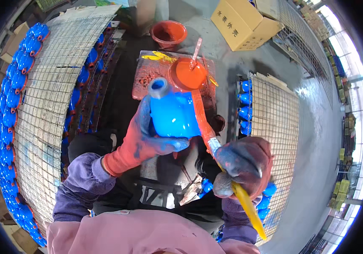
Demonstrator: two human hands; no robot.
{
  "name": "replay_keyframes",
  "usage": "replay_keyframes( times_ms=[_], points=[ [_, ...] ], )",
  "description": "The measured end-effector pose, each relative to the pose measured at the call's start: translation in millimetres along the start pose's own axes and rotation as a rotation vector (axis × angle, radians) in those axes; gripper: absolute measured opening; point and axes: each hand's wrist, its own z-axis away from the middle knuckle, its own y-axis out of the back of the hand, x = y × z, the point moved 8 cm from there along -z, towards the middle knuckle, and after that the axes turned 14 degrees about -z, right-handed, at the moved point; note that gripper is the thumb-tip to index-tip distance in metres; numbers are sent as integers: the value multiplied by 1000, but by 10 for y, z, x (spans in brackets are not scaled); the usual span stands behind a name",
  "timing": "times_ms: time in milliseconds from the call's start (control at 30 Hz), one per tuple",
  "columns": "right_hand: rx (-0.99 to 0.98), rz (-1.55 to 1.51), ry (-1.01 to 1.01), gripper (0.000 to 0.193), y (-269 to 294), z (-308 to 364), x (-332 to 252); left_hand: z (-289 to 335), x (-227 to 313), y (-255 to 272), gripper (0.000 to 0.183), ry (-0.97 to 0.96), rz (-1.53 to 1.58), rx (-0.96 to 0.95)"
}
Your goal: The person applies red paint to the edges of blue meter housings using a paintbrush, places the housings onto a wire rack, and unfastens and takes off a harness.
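Observation:
My left hand (pixel 137 142), in a red glove with dark stains, grips a glossy blue housing (pixel 173 116) with a grey round pipe end at its upper left. In my right hand (pixel 247 167), gloved the same way, is a paintbrush (pixel 249 207) with a yellow handle and a silver ferrule. Its bristles, coated in orange-red paint, touch or nearly touch the right side of the housing. Just beyond the housing stands a bowl of orange-red paint (pixel 187 75) with a stick (pixel 196 51) leaning in it. The housing's underside is hidden.
A paint-spattered board (pixel 141 82) carries the bowl and yellow-handled brushes (pixel 160 56). Behind it is a red bucket (pixel 168 34). Mesh racks with many blue housings flank me, left (pixel 46 101) and right (pixel 274 114). A cardboard box (pixel 245 25) sits at the far right.

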Motion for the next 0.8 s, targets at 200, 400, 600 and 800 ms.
replay_keyframes(
  times_ms=[200, 400, 600, 800],
  points=[
    [-161, -57, -57, 32, -79, -30, -55, 8, -156, -4, 54, 244, 368, -86],
    [-26, -249, -20, 51, -99, 197, 191, 127, -258, -61, 67, 453, 864, -246],
    [216, -426, -125, 53, -40, 223, 413, 130, -120, -299, 91, 663, 1288, -284],
    [551, -737, -368, 20, -34, 343, 823, 197, -211, -297, 95, 444, 1344, -537]
  ],
)
